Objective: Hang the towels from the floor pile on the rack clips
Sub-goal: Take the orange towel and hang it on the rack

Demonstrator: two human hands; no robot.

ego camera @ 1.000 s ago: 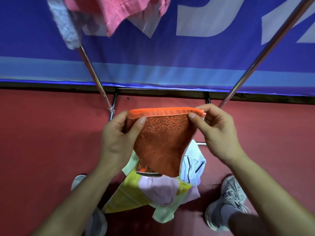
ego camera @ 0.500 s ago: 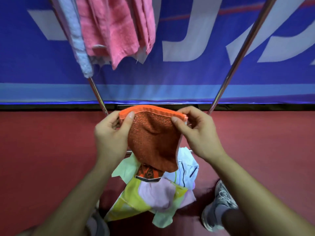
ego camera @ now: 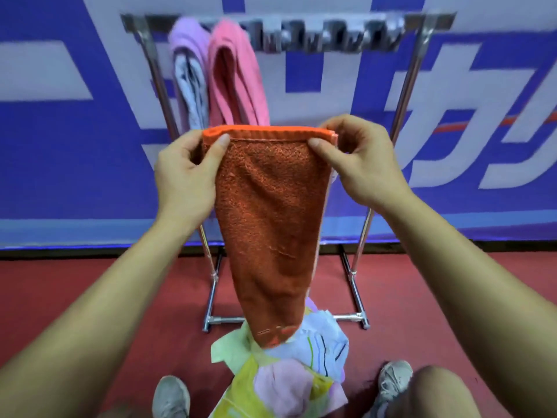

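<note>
I am looking down through the head camera at two bare hands holding an orange towel (ego camera: 271, 212) up in front of a metal rack (ego camera: 416, 70). The left hand (ego camera: 184, 176) is pinching the left end of the towel's banded top hem, thumb on the near face and fingers curling behind. The right hand (ego camera: 361, 164) is pinching the right end the same way.

The hem is stretching level between them. The rest is hanging in a narrowing fold, its tip dangling over the floor pile (ego camera: 289, 372) of pale towels, and I cannot tell whether it is touching.

Far up on the rack, a purple towel (ego camera: 188, 55) and a pink towel (ego camera: 235, 76) are hanging at the left. The clips (ego camera: 325, 37) to their right are blurring, but they appear to be holding nothing.

I am judging the terry to be light, soft and limp, not slippery — it is sagging wherever unsupported. The firmer hem is the place to grip, feeding one pinched corner into a clip.
</note>
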